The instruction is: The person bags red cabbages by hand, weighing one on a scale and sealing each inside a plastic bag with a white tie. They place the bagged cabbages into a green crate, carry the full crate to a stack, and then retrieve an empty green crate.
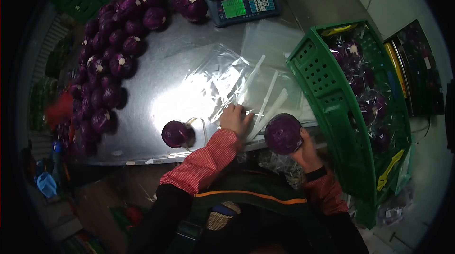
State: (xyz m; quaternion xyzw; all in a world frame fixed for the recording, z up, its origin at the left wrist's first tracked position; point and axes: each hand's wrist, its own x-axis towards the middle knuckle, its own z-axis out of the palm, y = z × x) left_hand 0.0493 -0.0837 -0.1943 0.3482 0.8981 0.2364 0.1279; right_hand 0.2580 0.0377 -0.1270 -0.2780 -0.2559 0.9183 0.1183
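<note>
My right hand (308,152) is wrapped round the lower right side of a purple cabbage (283,134), held up near the table's front edge. On the table, my left hand (235,119) touches the near end of a crinkled clear plastic bag (225,71). Its fingers are slightly bent and the thumb stands apart; the fingertips are partly hard to see against the glare. More flat clear bags (272,92) with pale strips lie just right of that hand. To its left a single purple cabbage (175,134) rests beside a loop of pale tape (201,128).
A large pile of purple cabbages (111,64) covers the left side of the metal table (156,64). At the back stands a digital scale (246,7) with a lit green display. A green crate (327,92) holding bagged cabbages (372,104) tilts at the right.
</note>
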